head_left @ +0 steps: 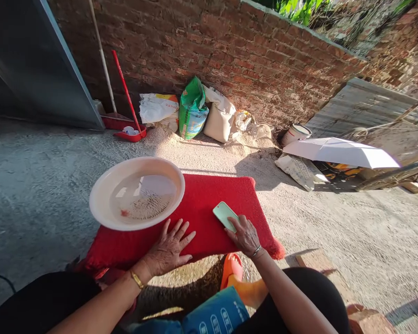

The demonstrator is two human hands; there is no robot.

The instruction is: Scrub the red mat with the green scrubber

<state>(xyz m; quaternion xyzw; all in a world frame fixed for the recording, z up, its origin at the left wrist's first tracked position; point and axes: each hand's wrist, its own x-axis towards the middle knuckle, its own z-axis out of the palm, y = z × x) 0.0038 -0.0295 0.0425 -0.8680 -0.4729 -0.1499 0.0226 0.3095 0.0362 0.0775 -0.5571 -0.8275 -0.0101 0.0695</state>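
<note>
My left hand (170, 250) lies flat with fingers spread on the near edge of a red cloth-covered table (202, 199), just below the basin. My right hand (245, 235) grips the near end of a mint-green phone (225, 214), with the thumb along one side and the fingers over the other. The phone rests flat or nearly flat on the red cloth. At the table's left stands a wide, pale plastic basin (101, 204) of clear water. A small reddish bit (124, 213) shows in the water.
Against the brick wall (251, 65) stand a green sack (194, 109), a white sack (220, 118) and a red dustpan (134, 135). A pale umbrella (341, 150) and a bucket (296, 133) are at the right. Bricks (320, 260) lie near my right knee.
</note>
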